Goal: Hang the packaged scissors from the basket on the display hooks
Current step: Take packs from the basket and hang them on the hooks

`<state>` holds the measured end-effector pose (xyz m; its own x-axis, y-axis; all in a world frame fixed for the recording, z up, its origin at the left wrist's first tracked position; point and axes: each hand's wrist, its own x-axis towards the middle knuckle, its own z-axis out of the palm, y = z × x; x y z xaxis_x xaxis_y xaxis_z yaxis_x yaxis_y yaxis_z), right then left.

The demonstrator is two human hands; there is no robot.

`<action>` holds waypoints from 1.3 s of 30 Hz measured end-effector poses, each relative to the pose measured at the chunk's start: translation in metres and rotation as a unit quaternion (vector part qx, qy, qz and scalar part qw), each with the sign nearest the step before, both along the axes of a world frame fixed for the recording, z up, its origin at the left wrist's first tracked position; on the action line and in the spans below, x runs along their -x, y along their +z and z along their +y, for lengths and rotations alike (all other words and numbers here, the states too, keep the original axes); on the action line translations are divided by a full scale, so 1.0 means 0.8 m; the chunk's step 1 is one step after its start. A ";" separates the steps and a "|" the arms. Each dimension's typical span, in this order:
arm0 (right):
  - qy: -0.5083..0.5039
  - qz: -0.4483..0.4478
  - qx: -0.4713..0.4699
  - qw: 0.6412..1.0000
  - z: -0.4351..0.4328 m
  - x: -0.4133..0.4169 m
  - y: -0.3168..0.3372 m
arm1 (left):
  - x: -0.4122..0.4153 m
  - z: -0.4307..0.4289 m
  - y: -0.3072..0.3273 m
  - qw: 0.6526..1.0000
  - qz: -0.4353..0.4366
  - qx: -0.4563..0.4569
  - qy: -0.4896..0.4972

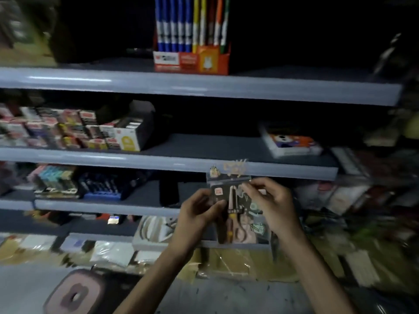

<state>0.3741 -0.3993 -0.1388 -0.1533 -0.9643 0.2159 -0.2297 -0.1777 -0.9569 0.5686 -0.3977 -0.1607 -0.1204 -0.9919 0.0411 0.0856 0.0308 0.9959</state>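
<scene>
Single head-worn wide-angle view, facing forward and downward toward the shelves (181, 87). The left hand (197, 214) and right hand (269, 205) lie close below.

No text legible (even the scissors pack (239, 213) blurs).

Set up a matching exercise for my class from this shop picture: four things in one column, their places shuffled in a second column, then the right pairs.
Things
1. clear packet of scissors
2. red cardboard box of blue and yellow pens
3. flat orange-and-white box
4. pink rounded-square object

Places
A. on the top grey shelf
B. bottom left corner of the picture
C. held between the left hand and the right hand
D. right side of the second grey shelf

Pairs: 1-C, 2-A, 3-D, 4-B
</scene>
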 end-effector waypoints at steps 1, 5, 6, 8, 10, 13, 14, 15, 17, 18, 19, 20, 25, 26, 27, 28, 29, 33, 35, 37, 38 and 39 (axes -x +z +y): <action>-0.014 -0.020 -0.003 1.000 0.010 0.011 0.003 | 0.010 -0.003 0.002 1.000 0.006 0.002 -0.029; -0.090 -0.066 0.014 0.994 0.048 0.054 0.013 | 0.058 -0.017 0.010 0.995 0.005 0.042 -0.086; -0.109 -0.068 0.016 0.992 0.056 0.065 0.015 | 0.071 -0.019 0.012 0.994 0.005 0.052 -0.093; -0.138 -0.066 0.013 0.988 0.072 0.090 0.016 | 0.100 -0.020 0.019 0.992 0.020 0.051 -0.111; -0.164 -0.065 0.009 0.984 0.087 0.117 0.019 | 0.130 -0.019 0.028 0.989 0.033 0.047 -0.133; -0.195 -0.060 0.019 0.979 0.107 0.158 0.026 | 0.180 -0.017 0.039 0.985 0.036 0.060 -0.157; -0.201 -0.062 0.021 0.977 0.113 0.172 0.029 | 0.197 -0.015 0.042 0.983 0.032 0.065 -0.166; -0.207 -0.060 0.027 0.976 0.119 0.188 0.031 | 0.215 -0.014 0.046 0.982 0.028 0.071 -0.174; -0.221 -0.045 0.037 0.974 0.130 0.221 0.036 | 0.251 -0.011 0.052 0.980 0.023 0.080 -0.182; -0.224 -0.041 0.035 0.973 0.134 0.238 0.038 | 0.269 -0.009 0.055 0.980 0.024 0.078 -0.184; -0.225 -0.040 0.032 0.973 0.138 0.256 0.040 | 0.288 -0.008 0.058 0.979 0.026 0.077 -0.186; -0.226 -0.044 0.033 0.973 0.141 0.274 0.043 | 0.308 -0.007 0.061 0.979 0.027 0.079 -0.188; -0.220 -0.051 0.054 0.973 0.145 0.369 0.051 | 0.402 0.001 0.072 0.975 -0.001 0.088 -0.203; -0.218 -0.046 0.055 0.973 0.145 0.387 0.050 | 0.418 0.002 0.074 0.975 -0.006 0.092 -0.204; -0.216 -0.044 0.059 0.974 0.144 0.403 0.049 | 0.433 0.003 0.075 0.974 -0.011 0.098 -0.203; -0.214 -0.044 0.063 0.974 0.142 0.418 0.047 | 0.446 0.003 0.076 0.974 -0.015 0.102 -0.202; -0.212 -0.044 0.065 0.974 0.139 0.431 0.045 | 0.458 0.003 0.077 0.974 -0.018 0.103 -0.200; -0.213 -0.078 0.067 0.972 0.128 0.475 0.038 | 0.497 -0.002 0.078 0.974 -0.016 0.106 -0.198; -0.217 -0.093 0.064 0.970 0.119 0.494 0.034 | 0.513 -0.008 0.075 0.975 -0.025 0.107 -0.192; -0.223 -0.104 0.062 0.967 0.108 0.510 0.028 | 0.527 -0.019 0.071 0.976 -0.034 0.108 -0.185; -0.227 -0.111 0.061 0.966 0.101 0.517 0.025 | 0.534 -0.025 0.068 0.976 -0.038 0.109 -0.183; -0.230 -0.117 0.059 0.964 0.094 0.524 0.023 | 0.540 -0.032 0.066 0.976 -0.046 0.111 -0.182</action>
<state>-0.0452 -0.3239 -0.1203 -0.6167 -0.7535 0.2279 -0.0909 -0.2193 -0.9714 0.1363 -0.4230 -0.1082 -0.4761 -0.8507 0.2229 0.0413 0.2315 0.9720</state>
